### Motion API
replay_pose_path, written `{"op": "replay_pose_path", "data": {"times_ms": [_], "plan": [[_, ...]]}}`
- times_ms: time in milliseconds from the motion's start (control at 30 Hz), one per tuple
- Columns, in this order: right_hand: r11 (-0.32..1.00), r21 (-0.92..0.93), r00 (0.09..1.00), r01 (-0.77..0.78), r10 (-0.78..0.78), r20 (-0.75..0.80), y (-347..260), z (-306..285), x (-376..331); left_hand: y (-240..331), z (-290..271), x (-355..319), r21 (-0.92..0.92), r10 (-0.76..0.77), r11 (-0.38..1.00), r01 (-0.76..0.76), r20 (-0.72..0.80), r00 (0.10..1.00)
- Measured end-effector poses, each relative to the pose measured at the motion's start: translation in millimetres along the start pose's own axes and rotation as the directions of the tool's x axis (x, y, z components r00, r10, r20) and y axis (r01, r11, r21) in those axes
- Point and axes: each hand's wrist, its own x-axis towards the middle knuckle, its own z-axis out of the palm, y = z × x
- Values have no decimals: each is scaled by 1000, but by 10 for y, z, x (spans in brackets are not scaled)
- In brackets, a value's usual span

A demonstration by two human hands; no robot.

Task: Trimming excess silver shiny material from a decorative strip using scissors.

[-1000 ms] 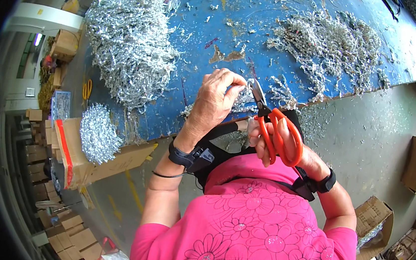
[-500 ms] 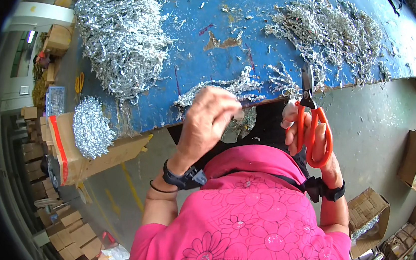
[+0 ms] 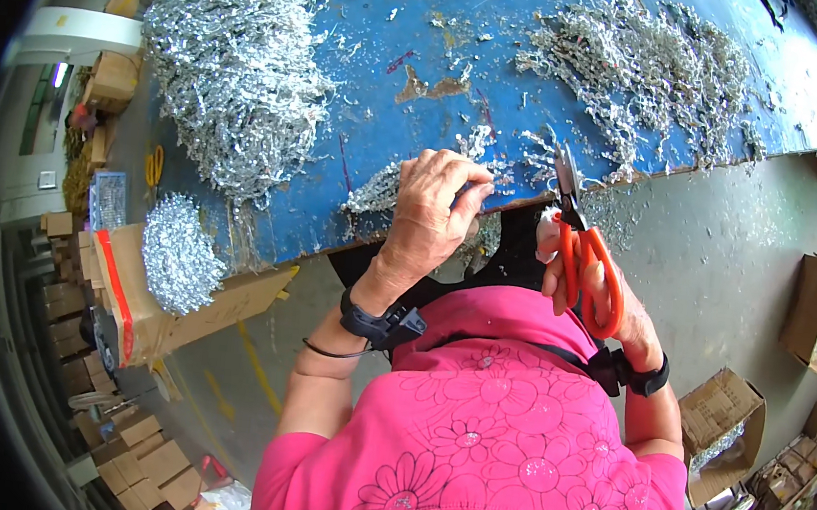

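My left hand (image 3: 430, 213) is over the front edge of the blue table, thumb and fingertips brought together. Whatever they pinch, if anything, is too small to make out. Beneath and beside that hand lies a silver tinsel sprig (image 3: 375, 191), partly covered by it. My right hand (image 3: 631, 311) grips a pair of red-handled scissors (image 3: 571, 200), fingers through the handle loops. The scissors' blades point up and away over the table edge, near some loose silver tinsel strands (image 3: 539, 159). A white wrapping (image 3: 548, 234) shows on a finger of the right hand.
A big heap of silver tinsel (image 3: 234, 71) covers the table's left side; duller tinsel clippings (image 3: 662, 73) lie at the far right. Left of me, a silver tinsel bundle (image 3: 182, 253) rests on a cardboard box (image 3: 196, 318). Open cartons (image 3: 722, 423) stand on the floor at right.
My left hand has moved right and slightly away, over the sprig. My right hand has brought the scissors leftward, closer to the left hand, and the blades now tilt left.
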Motion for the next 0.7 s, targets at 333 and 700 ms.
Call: {"op": "replay_pose_path", "data": {"times_ms": [333,700], "plan": [[983,-176,998,-54,58,15,-13,31,-8,-80,-65,26,-29,-57,998,56,-42,997],[983,-177,998,-54,60,26,10,36,39,-161,-88,1,173,30,984,-32,14,999]]}}
